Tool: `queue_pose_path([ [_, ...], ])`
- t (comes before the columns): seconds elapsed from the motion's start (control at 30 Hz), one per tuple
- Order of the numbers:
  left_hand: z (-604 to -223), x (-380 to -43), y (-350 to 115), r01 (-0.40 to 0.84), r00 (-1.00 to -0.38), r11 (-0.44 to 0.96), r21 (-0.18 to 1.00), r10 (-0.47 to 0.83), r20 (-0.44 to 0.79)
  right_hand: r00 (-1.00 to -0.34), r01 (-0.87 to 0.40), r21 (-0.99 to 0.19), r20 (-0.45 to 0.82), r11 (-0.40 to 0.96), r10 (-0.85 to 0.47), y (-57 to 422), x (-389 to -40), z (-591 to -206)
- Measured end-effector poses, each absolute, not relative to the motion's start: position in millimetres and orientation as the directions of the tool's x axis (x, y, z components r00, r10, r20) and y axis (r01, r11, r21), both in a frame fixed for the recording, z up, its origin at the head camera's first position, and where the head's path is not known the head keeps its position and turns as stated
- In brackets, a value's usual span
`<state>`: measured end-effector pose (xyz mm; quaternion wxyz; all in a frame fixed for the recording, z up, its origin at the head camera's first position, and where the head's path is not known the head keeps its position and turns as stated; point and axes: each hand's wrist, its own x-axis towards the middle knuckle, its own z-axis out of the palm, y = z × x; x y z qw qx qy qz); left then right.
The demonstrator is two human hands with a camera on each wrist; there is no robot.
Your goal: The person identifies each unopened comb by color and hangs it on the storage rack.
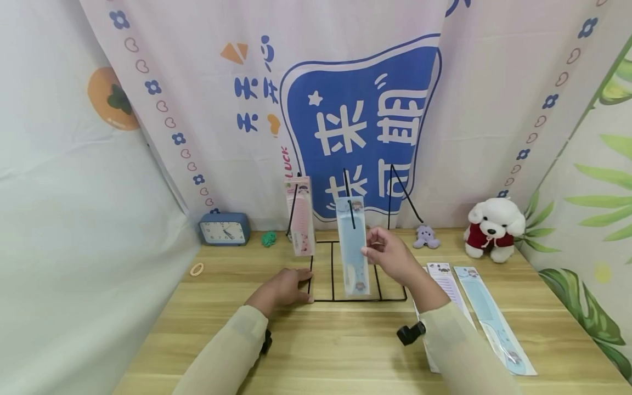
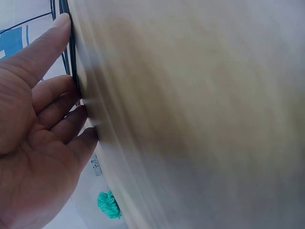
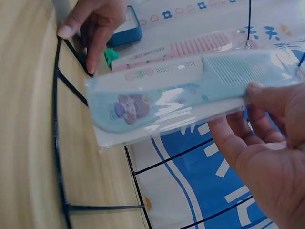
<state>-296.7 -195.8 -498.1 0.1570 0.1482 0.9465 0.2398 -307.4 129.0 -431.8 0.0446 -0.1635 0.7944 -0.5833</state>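
Note:
My right hand (image 1: 390, 255) pinches the edge of a packaged light blue comb (image 3: 176, 90), thumb in front and fingers behind. The comb's card hangs upright at the middle hook of a black wire display rack (image 1: 332, 271), with the hook's wire passing in front of the card's top. A packaged pink comb (image 1: 301, 219) hangs from the left hook. My left hand (image 1: 283, 288) rests at the rack's left front corner; in the left wrist view its thumb and fingertips (image 2: 88, 136) press along the base wire, spread apart.
More packaged combs, one purple (image 1: 451, 285) and one blue (image 1: 494, 318), lie on the table at right. Along the back stand a blue clock (image 1: 224, 229), a green toy (image 1: 269, 238), a purple toy (image 1: 425, 237) and a plush dog (image 1: 495, 227). A ring (image 1: 197, 269) lies at left.

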Motion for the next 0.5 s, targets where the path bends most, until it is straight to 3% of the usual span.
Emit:
queue_pose_path([
  [0.3, -496, -295, -195, 0.200, -0.908, 0.841, 0.503, 0.352, -0.226, -0.958, -0.223, -0.945, 0.167, 0.238, -0.234, 116, -361, -424],
  [0.5, -496, -295, -194, 0.186, -0.911, 0.844, 0.503, 0.340, -0.234, -0.964, -0.209, -0.929, 0.143, 0.306, -0.225, 113, -381, -420],
])
